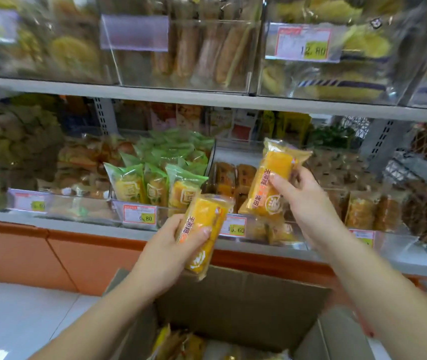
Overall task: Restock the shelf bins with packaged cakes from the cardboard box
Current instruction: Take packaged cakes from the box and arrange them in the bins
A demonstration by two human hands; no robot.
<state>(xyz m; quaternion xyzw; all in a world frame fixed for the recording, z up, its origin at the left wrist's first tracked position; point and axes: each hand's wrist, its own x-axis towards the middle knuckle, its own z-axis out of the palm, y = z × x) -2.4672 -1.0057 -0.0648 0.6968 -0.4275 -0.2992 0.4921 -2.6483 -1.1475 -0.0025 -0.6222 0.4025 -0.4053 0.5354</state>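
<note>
Restocking is in progress. The left hand [165, 249] grips one yellow plastic-wrapped cake packet [203, 224] above the open brown cardboard box [246, 302]. The right hand [304, 201] pinches a second yellow cake packet [274, 167], raised in front of the partly filled clear plastic shelf bin [259, 231]. Neither packet is placed yet. More wrapped packets [176, 344] lie in the box, so much of the task appears to be left. The setting is a shop aisle with a grey metal shelf [77, 219] and a pale floor [12, 313].

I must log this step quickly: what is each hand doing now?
Left hand: holds an orange packaged cake.
Right hand: holds another orange packaged cake, raised toward the shelf bin.
</note>
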